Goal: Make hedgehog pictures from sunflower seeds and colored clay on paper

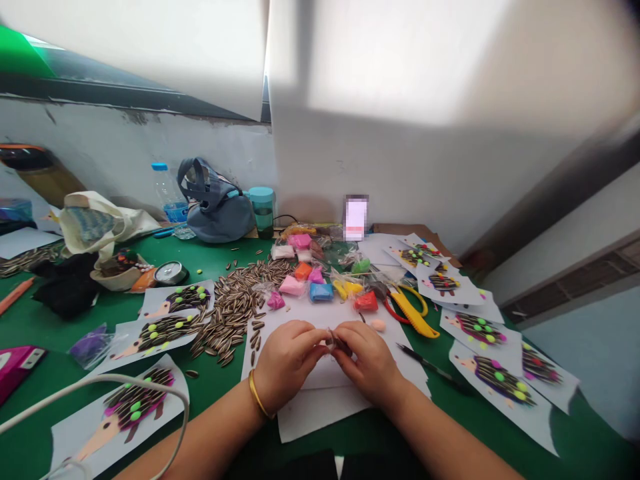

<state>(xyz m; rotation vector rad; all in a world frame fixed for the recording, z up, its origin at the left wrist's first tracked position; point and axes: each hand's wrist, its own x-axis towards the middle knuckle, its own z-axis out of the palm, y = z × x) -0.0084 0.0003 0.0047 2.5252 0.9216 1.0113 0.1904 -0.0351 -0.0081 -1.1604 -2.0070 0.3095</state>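
My left hand (290, 357), with a gold bangle at the wrist, and my right hand (367, 363) meet above white paper sheets (310, 313). Between their fingertips is a small dark brown piece (341, 344), with what looks like clear wrap at its left end. Both hands are closed on it; fingers cover most of it. Just past my right hand lies a peach clay lump (378, 325). Left of my left hand is a heap of striped sunflower seeds (240, 300), some spilling onto the paper. A black pen (430, 367) lies to the right.
Bagged clay in blue (321, 292), red (366, 301) and other colours lies behind my hands. Red-handled scissors (395, 308) and a yellow cutter (415, 312) are at right. Seed hedgehog pictures (493, 383) flank both sides. A white cable (185, 400) loops over the left front.
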